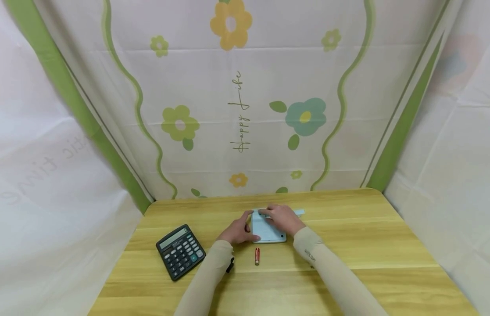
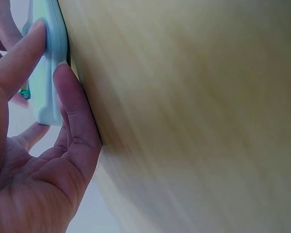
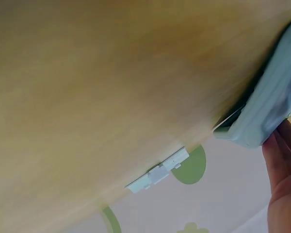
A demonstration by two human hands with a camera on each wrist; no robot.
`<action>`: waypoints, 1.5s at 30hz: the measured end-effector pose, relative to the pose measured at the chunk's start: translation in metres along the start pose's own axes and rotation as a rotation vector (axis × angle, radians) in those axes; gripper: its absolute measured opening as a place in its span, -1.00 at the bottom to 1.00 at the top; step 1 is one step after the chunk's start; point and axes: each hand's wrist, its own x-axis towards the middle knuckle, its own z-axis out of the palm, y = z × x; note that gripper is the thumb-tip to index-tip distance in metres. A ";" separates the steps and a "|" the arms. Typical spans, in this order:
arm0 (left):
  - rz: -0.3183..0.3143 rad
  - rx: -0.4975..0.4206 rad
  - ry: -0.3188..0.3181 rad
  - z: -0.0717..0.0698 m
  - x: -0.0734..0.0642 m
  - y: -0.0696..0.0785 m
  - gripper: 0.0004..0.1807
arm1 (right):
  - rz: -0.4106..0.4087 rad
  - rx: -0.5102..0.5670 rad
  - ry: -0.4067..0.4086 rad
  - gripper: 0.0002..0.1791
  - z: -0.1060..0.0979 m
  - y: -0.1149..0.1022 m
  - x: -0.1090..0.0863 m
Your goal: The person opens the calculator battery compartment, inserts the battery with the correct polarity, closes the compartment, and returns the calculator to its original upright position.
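Note:
A light-blue calculator (image 1: 265, 231) lies on the table with its plain back up; its keys are hidden. My left hand (image 1: 237, 230) grips its left side, thumb at the near corner and a finger at the far corner. Over its far end, my right hand (image 1: 283, 217) has its fingertips at the back, partly hidden. A small battery with a green end (image 2: 24, 92) shows by the right fingers, which seem to pinch it. Past the right hand lies a narrow light-blue battery cover (image 1: 299, 212), also the strip in the right wrist view.
A red battery (image 1: 257, 256) lies in front of the light-blue calculator. To the left sits a black calculator (image 1: 180, 252), its keys up. The wooden table (image 1: 371, 245) ends at printed fabric (image 1: 268, 166) behind and at both sides.

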 end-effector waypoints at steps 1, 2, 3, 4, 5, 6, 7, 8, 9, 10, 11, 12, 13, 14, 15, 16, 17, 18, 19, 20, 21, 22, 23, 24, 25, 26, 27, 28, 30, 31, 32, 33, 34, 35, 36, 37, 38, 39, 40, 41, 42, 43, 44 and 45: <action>0.001 0.003 0.000 0.000 0.000 -0.001 0.07 | -0.003 -0.010 -0.002 -0.59 0.001 0.000 0.000; 0.001 0.006 0.000 0.000 0.000 -0.001 0.08 | -0.004 -0.018 -0.003 -0.59 0.001 0.000 0.000; 0.000 0.008 -0.001 0.000 0.000 -0.002 0.08 | -0.002 -0.021 -0.003 -0.59 0.002 0.000 0.000; -0.001 0.008 -0.001 -0.001 0.000 -0.002 0.08 | -0.001 -0.025 -0.002 -0.59 0.002 0.000 0.001; -0.003 0.010 -0.001 -0.001 0.000 -0.002 0.08 | -0.001 -0.026 0.000 -0.59 0.003 0.000 0.000; -0.006 0.012 -0.001 -0.001 0.001 -0.003 0.08 | -0.004 -0.027 0.003 -0.59 0.004 0.000 0.000; -0.010 0.015 -0.001 -0.001 0.001 -0.003 0.08 | -0.007 -0.023 0.004 -0.58 0.004 0.000 0.000; -0.011 0.016 -0.001 -0.001 0.001 -0.003 0.09 | -0.012 -0.015 0.004 -0.58 0.004 0.000 -0.001; -0.013 0.016 -0.002 -0.001 0.001 -0.003 0.09 | -0.016 -0.011 0.002 -0.57 0.004 0.000 -0.001; -0.014 0.016 -0.003 0.000 0.001 -0.003 0.10 | -0.017 -0.007 -0.004 -0.56 0.005 0.001 -0.002; -0.016 0.018 -0.006 0.000 0.001 -0.003 0.10 | -0.018 0.000 -0.011 -0.56 0.005 0.002 -0.003; -0.015 0.016 -0.008 0.000 0.001 -0.003 0.11 | -0.018 0.005 -0.017 -0.55 0.005 0.002 -0.004; -0.014 0.013 -0.010 0.000 0.001 -0.003 0.11 | -0.017 0.010 -0.024 -0.54 0.006 0.003 -0.005; -0.013 0.011 -0.011 0.000 0.001 -0.003 0.11 | -0.016 0.014 -0.029 -0.54 0.006 0.004 -0.005; -0.013 0.012 -0.013 0.000 0.001 -0.002 0.12 | -0.015 0.015 -0.032 -0.53 0.006 0.005 -0.005; -0.015 0.010 -0.011 0.000 0.001 -0.002 0.12 | -0.016 0.021 -0.035 -0.53 0.006 0.005 -0.005; -0.017 0.010 -0.009 0.000 0.001 -0.002 0.11 | -0.019 0.025 -0.039 -0.53 0.006 0.006 -0.005; -0.017 0.006 -0.006 0.000 0.001 -0.002 0.11 | -0.019 0.033 -0.045 -0.53 0.006 0.006 -0.005; -0.019 0.005 -0.004 -0.001 0.001 -0.002 0.10 | -0.017 0.044 -0.054 -0.52 0.005 0.006 -0.005; -0.025 0.006 -0.002 -0.001 0.001 -0.002 0.10 | -0.010 0.057 -0.067 -0.52 0.005 0.005 -0.005; -0.030 0.007 0.000 -0.001 0.001 -0.002 0.09 | -0.001 0.072 -0.083 -0.52 0.003 0.005 -0.004; -0.034 0.005 0.002 -0.001 0.001 -0.002 0.09 | 0.011 0.095 -0.100 -0.51 0.002 0.004 -0.004; -0.038 0.005 0.001 -0.001 0.001 -0.002 0.08 | 0.026 0.121 -0.117 -0.51 0.000 0.003 -0.004; -0.042 0.007 0.001 -0.001 0.001 -0.002 0.08 | 0.042 0.144 -0.135 -0.51 -0.001 0.003 -0.004; -0.042 0.008 0.000 -0.001 0.001 -0.001 0.08 | 0.058 0.164 -0.155 -0.50 -0.003 0.002 -0.004; -0.041 0.008 0.000 -0.001 0.001 -0.001 0.08 | 0.073 0.178 -0.175 -0.50 -0.004 0.002 -0.004; -0.039 0.008 -0.001 0.000 0.002 -0.001 0.08 | 0.083 0.189 -0.188 -0.50 -0.005 0.001 -0.004; -0.037 0.007 -0.003 0.000 0.002 -0.001 0.09 | 0.093 0.199 -0.200 -0.50 -0.006 0.000 -0.005; -0.036 0.007 -0.004 0.001 0.002 -0.001 0.09 | 0.116 0.201 -0.231 -0.50 -0.007 -0.001 -0.004; -0.037 0.007 -0.003 0.001 0.003 -0.001 0.09 | 0.124 0.203 -0.241 -0.50 -0.008 -0.001 -0.004; -0.041 0.009 -0.003 0.001 0.003 -0.002 0.10 | 0.132 0.206 -0.248 -0.50 -0.008 -0.001 -0.004; -0.045 0.014 -0.002 0.001 0.003 -0.002 0.10 | 0.140 0.213 -0.254 -0.50 -0.008 -0.001 -0.003; -0.044 0.014 -0.001 0.001 0.003 -0.002 0.10 | 0.149 0.216 -0.263 -0.50 -0.009 -0.002 -0.003; -0.045 0.016 0.000 0.001 0.004 -0.003 0.10 | 0.155 0.216 -0.272 -0.49 -0.009 -0.002 -0.002; -0.046 0.018 0.000 0.001 0.004 -0.004 0.10 | 0.157 0.215 -0.277 -0.49 -0.009 -0.002 -0.001; -0.043 0.015 0.001 0.002 0.004 -0.004 0.10 | 0.158 0.215 -0.281 -0.49 -0.009 -0.002 -0.001; -0.040 0.010 0.000 0.002 0.003 -0.004 0.11 | 0.161 0.215 -0.286 -0.49 -0.008 -0.001 -0.001; -0.038 0.006 0.000 0.002 0.003 -0.004 0.11 | 0.159 0.213 -0.288 -0.48 -0.008 -0.001 -0.001; -0.035 0.001 -0.001 0.002 0.003 -0.004 0.11 | 0.158 0.215 -0.290 -0.48 -0.007 0.001 -0.002; -0.037 0.001 -0.001 0.002 0.003 -0.004 0.11 | 0.158 0.222 -0.293 -0.48 -0.006 0.002 -0.003; -0.035 0.000 -0.001 0.002 0.003 -0.003 0.11 | 0.158 0.229 -0.297 -0.48 -0.005 0.004 -0.004; -0.036 -0.001 -0.001 0.002 0.003 -0.003 0.11 | 0.155 0.243 -0.299 -0.48 -0.006 0.005 -0.005; -0.038 -0.002 0.000 0.002 0.003 -0.002 0.11 | 0.153 0.257 -0.303 -0.47 -0.006 0.007 -0.006; -0.039 -0.003 0.003 0.002 0.003 -0.002 0.11 | 0.147 0.270 -0.304 -0.47 -0.007 0.009 -0.007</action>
